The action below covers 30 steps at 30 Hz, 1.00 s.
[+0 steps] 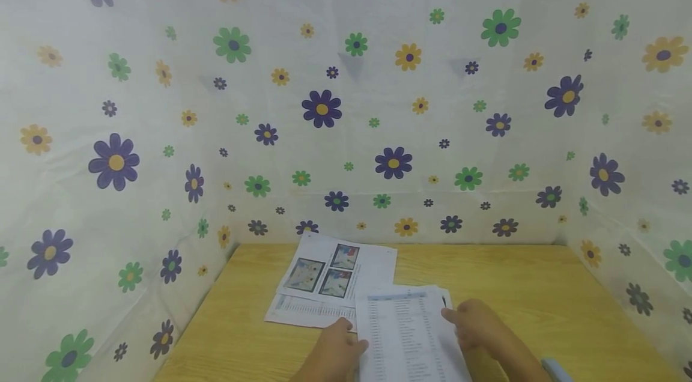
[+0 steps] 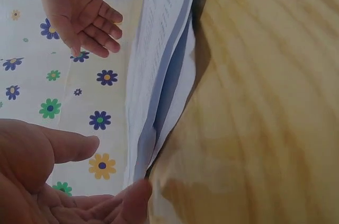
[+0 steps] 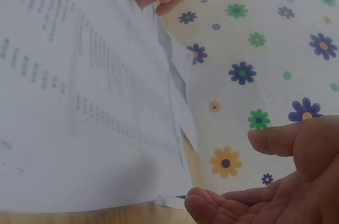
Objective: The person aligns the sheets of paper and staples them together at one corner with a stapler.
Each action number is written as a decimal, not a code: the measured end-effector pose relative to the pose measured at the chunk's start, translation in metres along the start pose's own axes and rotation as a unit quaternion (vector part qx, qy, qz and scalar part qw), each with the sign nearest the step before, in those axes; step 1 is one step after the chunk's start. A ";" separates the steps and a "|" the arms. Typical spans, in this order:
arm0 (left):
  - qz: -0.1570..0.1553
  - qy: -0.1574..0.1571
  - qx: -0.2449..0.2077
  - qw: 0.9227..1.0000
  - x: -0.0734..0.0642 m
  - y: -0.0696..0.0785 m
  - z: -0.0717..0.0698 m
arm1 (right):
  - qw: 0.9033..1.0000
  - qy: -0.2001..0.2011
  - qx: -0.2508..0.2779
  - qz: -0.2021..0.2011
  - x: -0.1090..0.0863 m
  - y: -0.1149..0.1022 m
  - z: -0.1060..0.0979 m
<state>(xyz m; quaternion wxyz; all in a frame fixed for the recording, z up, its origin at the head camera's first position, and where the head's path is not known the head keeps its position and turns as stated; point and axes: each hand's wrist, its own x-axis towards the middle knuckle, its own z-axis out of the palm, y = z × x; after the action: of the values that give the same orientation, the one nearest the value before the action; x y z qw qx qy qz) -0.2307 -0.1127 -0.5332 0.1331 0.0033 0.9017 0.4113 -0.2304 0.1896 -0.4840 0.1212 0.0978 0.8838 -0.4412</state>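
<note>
A stack of printed sheets (image 1: 411, 334) with columns of text lies in front of me, between my two hands. My left hand (image 1: 336, 351) is at its left edge. In the left wrist view, the left fingertips (image 2: 139, 195) meet the edge of the stack while the thumb stands away from it. A gap shows between the sheets there. On the other side, my right hand (image 1: 476, 325) is at the upper right edge. Its fingertips (image 3: 197, 200) are right at the paper's corner in the right wrist view, thumb raised and apart.
Behind and left of the stack lie more papers, a sheet with three colour pictures (image 1: 373, 262) over a sheet with a printed table (image 1: 286, 310). All rest on a wooden table (image 1: 227, 322). A flower-patterned sheet (image 1: 346, 142) encloses the back and sides.
</note>
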 end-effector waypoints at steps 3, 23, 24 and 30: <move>0.047 0.037 0.046 0.997 0.007 -0.006 -0.012 | 0.999 0.003 0.040 -0.028 0.003 -0.008 -0.003; -0.045 0.194 0.155 0.968 0.083 -0.037 -0.104 | 0.946 -0.038 0.317 -0.057 0.096 -0.057 0.055; -0.054 0.198 0.154 0.967 0.090 -0.042 -0.110 | 0.945 -0.036 0.322 -0.050 0.103 -0.060 0.060; -0.080 0.210 0.125 0.966 0.113 -0.062 -0.122 | 0.931 -0.023 0.364 -0.008 0.120 -0.070 0.073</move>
<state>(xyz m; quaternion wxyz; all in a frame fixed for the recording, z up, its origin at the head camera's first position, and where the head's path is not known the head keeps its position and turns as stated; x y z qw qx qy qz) -0.3625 -0.2313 -0.5299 -0.0287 -0.1386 0.9511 0.2746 -0.3549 0.0971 -0.5099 0.0945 0.1182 0.6602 -0.7357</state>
